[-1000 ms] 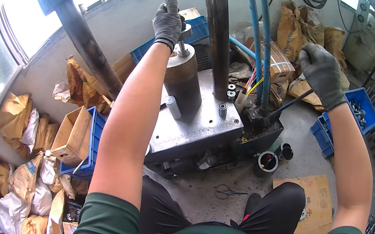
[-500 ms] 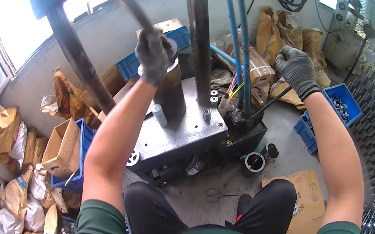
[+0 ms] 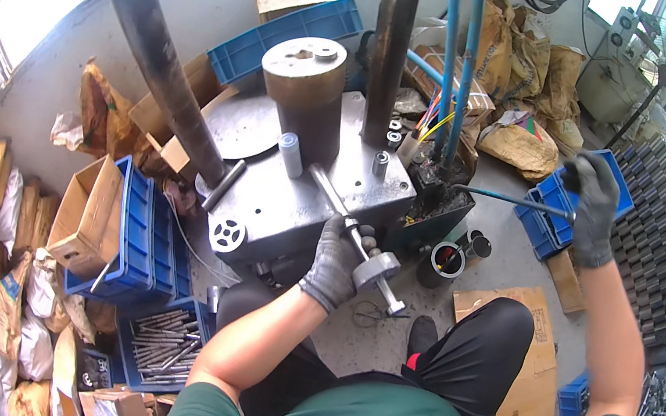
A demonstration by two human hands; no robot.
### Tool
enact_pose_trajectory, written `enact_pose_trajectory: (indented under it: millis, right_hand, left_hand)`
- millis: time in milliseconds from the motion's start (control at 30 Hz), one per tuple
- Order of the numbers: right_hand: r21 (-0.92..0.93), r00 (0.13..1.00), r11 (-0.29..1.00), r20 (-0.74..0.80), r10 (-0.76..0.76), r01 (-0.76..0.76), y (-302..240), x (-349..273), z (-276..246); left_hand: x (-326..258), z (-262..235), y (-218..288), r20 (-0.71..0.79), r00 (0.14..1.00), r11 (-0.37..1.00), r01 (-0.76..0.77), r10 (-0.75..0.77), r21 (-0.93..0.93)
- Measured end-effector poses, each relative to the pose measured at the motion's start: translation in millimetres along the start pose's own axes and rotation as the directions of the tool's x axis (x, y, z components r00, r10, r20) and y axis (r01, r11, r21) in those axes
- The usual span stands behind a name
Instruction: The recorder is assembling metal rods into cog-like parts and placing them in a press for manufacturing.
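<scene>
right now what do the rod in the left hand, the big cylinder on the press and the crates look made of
The rod in the left hand looks like bare steel: grey, with a bright sheen. The big cylinder seems to be dull brownish metal, perhaps rusty or oiled steel, with a machined flat top. The blue crates look like moulded plastic: uniform colour, ribbed walls.

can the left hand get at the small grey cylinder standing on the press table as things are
Probably yes. The left hand grips the metal lever at the table's front edge, and the small grey cylinder stands just beyond with bare plate between. It would have to let go of the lever first.
</scene>
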State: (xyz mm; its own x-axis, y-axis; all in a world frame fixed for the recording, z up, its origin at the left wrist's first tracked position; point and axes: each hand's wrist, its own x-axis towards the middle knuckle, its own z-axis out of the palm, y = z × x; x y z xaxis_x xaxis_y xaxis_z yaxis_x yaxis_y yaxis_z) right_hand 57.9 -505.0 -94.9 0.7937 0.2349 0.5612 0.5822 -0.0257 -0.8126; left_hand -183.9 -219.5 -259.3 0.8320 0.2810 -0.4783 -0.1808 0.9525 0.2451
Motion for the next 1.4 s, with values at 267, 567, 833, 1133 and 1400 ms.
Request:
enact_pose_trajectory:
  millis: [267, 567, 833, 1133, 1400]
  right_hand:
    - [0.845, 0.804, 0.434, -0.007, 0.595, -0.313, 75, -130, 14]
    - [0.391, 0.320, 0.142, 0.439, 0.839, -0.909, 79, -262, 159]
    - [0.432, 0.302, -0.024, 0.669, 0.679, -0.901, 89, -306, 172]
    - [0.391, 0.252, 0.009, 0.576, 0.778, -0.920, 80, -299, 128]
    - [-0.063, 0.809, 0.844, 0.258, 0.529, -0.532, 134, -332, 93]
  left_hand:
    - [40, -21, 9, -0.010, 0.999, 0.998, 0.049, -0.049, 0.036]
    - [10, -40, -15, -0.038, 0.988, 0.983, 0.155, -0.152, 0.101]
    - [-27, -41, -64, -0.119, 0.980, 0.889, 0.194, -0.158, 0.415]
    - [2, -44, -103, 0.280, 0.956, 0.673, -0.148, -0.092, 0.725]
    - [34, -54, -132, 0.627, 0.763, 0.430, -0.519, -0.157, 0.739]
